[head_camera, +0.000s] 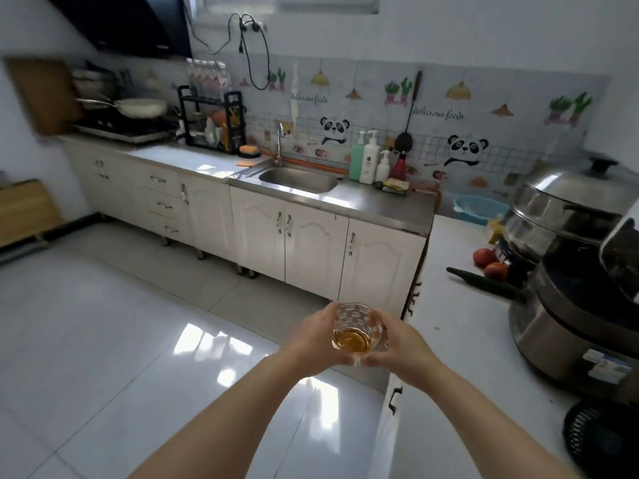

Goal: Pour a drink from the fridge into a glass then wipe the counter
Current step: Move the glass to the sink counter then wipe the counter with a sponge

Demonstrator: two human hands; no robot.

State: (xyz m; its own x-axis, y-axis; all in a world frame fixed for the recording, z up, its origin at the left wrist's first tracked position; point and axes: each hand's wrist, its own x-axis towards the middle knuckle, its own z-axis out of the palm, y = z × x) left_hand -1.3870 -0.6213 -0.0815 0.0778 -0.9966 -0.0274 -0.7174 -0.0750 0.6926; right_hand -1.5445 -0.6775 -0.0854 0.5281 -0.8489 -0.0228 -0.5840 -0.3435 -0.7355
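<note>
A clear dimpled glass with amber drink in its bottom is held out in front of me over the tiled floor, just left of the white counter. My left hand wraps its left side and my right hand cups its right side and base. The glass is tilted slightly toward me, so I look into its mouth. No fridge or drink bottle is in view.
A steel sink with a tap, soap bottles and sponges lies ahead. The right counter holds large steel steamer pots, tomatoes, a cucumber and a blue basin. A stove with pans stands far left.
</note>
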